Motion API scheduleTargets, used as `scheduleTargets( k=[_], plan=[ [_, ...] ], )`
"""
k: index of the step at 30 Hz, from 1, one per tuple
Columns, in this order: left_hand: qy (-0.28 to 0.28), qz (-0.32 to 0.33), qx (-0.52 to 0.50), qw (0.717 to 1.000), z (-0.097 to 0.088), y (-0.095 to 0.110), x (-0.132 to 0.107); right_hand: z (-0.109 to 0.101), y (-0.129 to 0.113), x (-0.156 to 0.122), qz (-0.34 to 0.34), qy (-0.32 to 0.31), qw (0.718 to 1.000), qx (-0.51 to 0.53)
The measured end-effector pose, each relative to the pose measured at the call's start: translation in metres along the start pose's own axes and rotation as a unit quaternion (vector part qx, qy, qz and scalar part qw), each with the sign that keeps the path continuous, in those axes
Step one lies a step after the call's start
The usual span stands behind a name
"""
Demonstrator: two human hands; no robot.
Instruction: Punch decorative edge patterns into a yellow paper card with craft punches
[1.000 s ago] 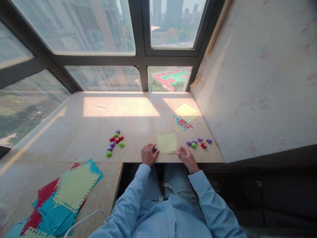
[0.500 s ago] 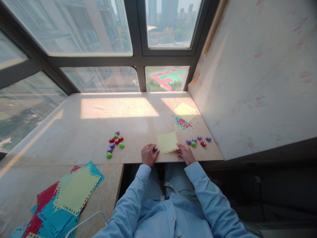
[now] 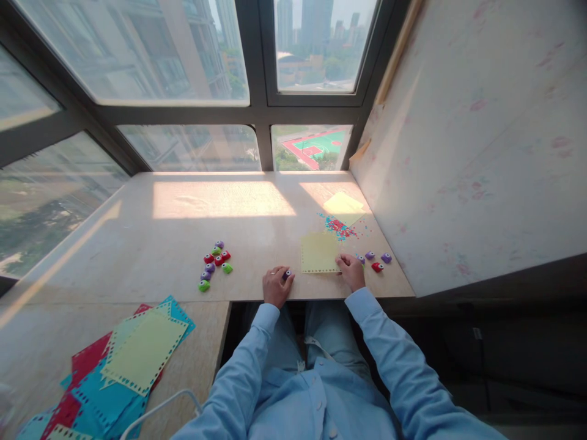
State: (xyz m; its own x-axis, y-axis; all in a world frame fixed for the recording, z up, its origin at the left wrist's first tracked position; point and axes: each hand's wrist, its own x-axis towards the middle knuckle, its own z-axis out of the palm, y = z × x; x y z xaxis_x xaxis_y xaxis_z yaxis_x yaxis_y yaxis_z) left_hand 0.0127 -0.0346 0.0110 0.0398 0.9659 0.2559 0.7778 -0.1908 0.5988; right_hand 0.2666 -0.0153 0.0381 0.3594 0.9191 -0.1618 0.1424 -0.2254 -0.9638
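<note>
My left hand (image 3: 276,286) rests near the table's front edge, its fingers closed around a small purple craft punch (image 3: 287,275). To its right, my right hand (image 3: 351,272) pinches the lower right corner of a pale yellow paper sheet (image 3: 320,253). Small holes run along the edges of this sheet, and the fingers cover its corner. The punch and the paper are apart. Just beyond the right hand sit several more punches, among them a red one (image 3: 377,267) and a purple one (image 3: 386,258); the hand partly hides some of them.
Several purple, green and red punches (image 3: 218,261) cluster on the left of the table. Red and blue paper bits (image 3: 338,228) lie before another yellow sheet (image 3: 343,206). Punched coloured sheets (image 3: 144,348) pile up at lower left, near a white cable (image 3: 160,408). A wall (image 3: 458,153) bounds the right side.
My right hand has moved the yellow sheet right and away from me, off from the punch in my left hand. The left hand stays nearly in place.
</note>
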Motion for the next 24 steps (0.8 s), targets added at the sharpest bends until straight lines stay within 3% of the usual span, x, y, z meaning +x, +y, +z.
scheduleTargets(
  k=[5,11,19,24],
  plan=[
    [0.010,0.000,-0.007,1.000,0.000,0.000,0.000,-0.012,0.004,-0.008,-0.028,0.051,0.997,0.049],
    [0.034,0.011,-0.010,0.999,0.003,-0.001,-0.002,-0.021,0.005,-0.021,-0.017,0.063,0.991,0.119],
    [0.120,0.011,-0.007,0.993,0.012,-0.007,-0.001,-0.037,0.011,-0.034,0.020,0.089,0.985,0.146],
    [0.151,0.046,0.049,0.986,0.002,0.006,-0.008,-0.048,0.024,-0.051,0.045,0.117,0.969,0.213]
  ],
)
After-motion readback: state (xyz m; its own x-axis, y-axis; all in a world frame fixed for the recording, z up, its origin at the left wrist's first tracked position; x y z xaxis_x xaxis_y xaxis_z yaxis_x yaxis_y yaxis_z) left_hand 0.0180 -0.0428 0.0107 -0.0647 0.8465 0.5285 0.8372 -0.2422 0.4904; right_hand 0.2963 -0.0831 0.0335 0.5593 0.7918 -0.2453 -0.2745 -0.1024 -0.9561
